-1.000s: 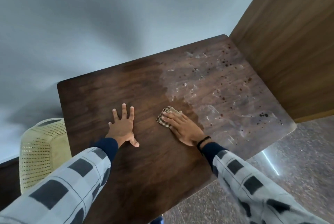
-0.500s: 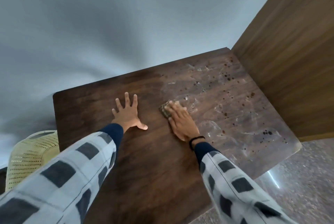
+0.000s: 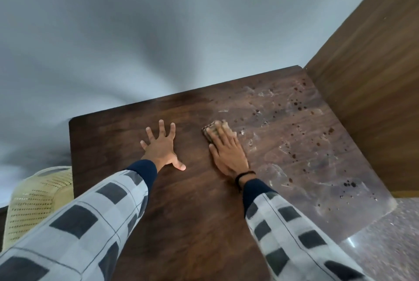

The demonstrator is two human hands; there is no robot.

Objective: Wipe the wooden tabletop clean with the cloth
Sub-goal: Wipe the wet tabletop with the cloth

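The dark wooden tabletop [image 3: 186, 201] fills the middle of the head view. Its right half carries dark spots and pale smeared streaks [image 3: 301, 144]; its left half looks plain. My right hand [image 3: 226, 151] lies flat, fingers pressing a small folded checked cloth [image 3: 209, 131] onto the wood at the left border of the smeared area. Most of the cloth is hidden under the fingers. My left hand [image 3: 162, 147] rests flat on the plain wood to the left, fingers spread, holding nothing.
A brown wooden panel [image 3: 367, 81] rises along the table's right side. A grey wall [image 3: 158, 31] stands behind the far edge. A cream perforated plastic chair [image 3: 34, 203] sits at the lower left. Speckled stone floor [image 3: 390, 246] shows at the lower right.
My right hand has slid the cloth away from me, toward the far edge, along the border of the smeared area. The left hand stays flat in place. The view has shifted.
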